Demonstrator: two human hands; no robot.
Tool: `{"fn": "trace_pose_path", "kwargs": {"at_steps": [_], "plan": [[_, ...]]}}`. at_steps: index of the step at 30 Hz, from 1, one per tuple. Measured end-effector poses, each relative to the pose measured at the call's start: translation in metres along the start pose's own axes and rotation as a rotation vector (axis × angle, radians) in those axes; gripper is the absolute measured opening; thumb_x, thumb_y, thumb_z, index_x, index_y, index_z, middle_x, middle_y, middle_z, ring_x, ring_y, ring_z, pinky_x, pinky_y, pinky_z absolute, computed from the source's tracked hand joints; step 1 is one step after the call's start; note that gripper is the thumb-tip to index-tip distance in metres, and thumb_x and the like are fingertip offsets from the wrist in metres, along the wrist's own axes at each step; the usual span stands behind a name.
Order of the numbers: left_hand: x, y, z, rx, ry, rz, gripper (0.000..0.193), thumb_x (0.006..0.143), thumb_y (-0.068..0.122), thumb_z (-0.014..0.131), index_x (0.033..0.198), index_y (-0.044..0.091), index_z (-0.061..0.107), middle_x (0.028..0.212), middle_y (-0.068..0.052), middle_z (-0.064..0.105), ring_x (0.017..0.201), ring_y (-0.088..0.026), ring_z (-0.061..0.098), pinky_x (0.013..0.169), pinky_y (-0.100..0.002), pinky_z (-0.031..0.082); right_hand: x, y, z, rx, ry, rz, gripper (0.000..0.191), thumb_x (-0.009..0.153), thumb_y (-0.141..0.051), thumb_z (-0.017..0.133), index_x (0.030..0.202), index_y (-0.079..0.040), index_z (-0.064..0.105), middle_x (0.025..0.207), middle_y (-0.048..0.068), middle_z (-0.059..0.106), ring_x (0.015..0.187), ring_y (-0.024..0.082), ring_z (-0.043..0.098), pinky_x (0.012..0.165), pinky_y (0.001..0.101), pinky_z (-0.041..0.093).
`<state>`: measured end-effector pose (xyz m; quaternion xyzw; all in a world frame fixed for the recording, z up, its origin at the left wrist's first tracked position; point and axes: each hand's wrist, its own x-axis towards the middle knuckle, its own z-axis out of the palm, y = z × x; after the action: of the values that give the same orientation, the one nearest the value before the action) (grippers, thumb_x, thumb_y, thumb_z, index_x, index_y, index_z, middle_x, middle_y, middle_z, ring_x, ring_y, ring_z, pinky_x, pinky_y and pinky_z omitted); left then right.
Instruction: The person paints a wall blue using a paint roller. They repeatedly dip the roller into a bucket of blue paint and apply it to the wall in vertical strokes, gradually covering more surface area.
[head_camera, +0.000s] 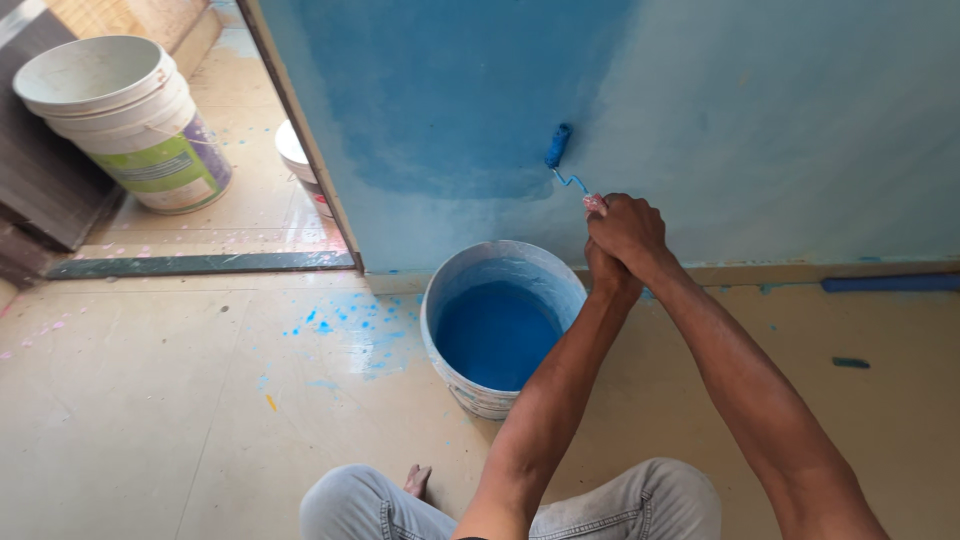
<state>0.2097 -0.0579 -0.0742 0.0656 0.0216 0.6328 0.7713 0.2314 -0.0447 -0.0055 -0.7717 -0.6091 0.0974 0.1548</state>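
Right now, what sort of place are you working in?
Likely a room being painted, beside a doorway. A small roller spreads blue on the wall, a bucket of blue paint stands below, and blue spatter marks the floor.

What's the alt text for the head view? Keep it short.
Both hands, right hand clasped over left hand, grip a small paint roller pressed to a partly blue-painted wall. A bucket of blue paint stands on the splattered floor below, in front of the seated person's knees; a white bucket sits beyond the doorway at left.
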Motion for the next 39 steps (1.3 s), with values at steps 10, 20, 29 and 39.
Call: {"fn": "trace_pose_path", "kwargs": {"at_steps": [10, 20, 29, 39], "plan": [[0.009, 0.14, -0.028, -0.062, -0.035, 0.124, 0.042, 0.109, 0.04, 0.041, 0.129, 0.007, 0.056, 0.112, -0.012, 0.065, 0.101, -0.024, 0.065, 0.085, -0.041, 0.055, 0.017, -0.144, 0.078, 0.014, -0.132, -0.236, 0.031, 0.095, -0.033, 0.059, 0.111, -0.009, 0.07, 0.087, 0.014, 0.074, 0.073, 0.029, 0.075, 0.069, 0.0468, 0.061], [0.014, 0.105, -0.037, -0.006, -0.108, 0.118, 0.037, 0.111, 0.036, 0.042, 0.122, 0.004, 0.056, 0.108, -0.013, 0.065, 0.099, -0.026, 0.065, 0.083, -0.042, 0.057, 0.019, -0.104, 0.059, -0.003, -0.143, -0.186, 0.037, 0.103, -0.039, 0.053, 0.099, -0.008, 0.072, 0.078, 0.01, 0.069, 0.063, 0.022, 0.065, 0.063, 0.044, 0.054], [-0.009, 0.01, -0.011, -0.042, 0.003, -0.065, 0.031, 0.112, 0.038, 0.047, 0.128, 0.014, 0.057, 0.114, -0.003, 0.065, 0.103, -0.018, 0.065, 0.09, -0.035, 0.054, -0.006, 0.001, 0.012, 0.005, -0.047, 0.053, 0.039, 0.097, -0.041, 0.06, 0.101, -0.005, 0.075, 0.095, 0.02, 0.074, 0.089, 0.04, 0.072, 0.081, 0.0538, 0.056], [-0.004, 0.126, -0.058, -0.038, -0.103, -0.013, 0.041, 0.107, 0.042, 0.041, 0.127, 0.01, 0.056, 0.114, -0.012, 0.067, 0.106, -0.026, 0.066, 0.092, -0.042, 0.054, 0.004, -0.103, 0.1, 0.156, 0.052, -0.25, 0.03, 0.092, -0.034, 0.061, 0.106, -0.011, 0.075, 0.098, 0.02, 0.074, 0.086, 0.041, 0.071, 0.079, 0.0545, 0.055]]}}
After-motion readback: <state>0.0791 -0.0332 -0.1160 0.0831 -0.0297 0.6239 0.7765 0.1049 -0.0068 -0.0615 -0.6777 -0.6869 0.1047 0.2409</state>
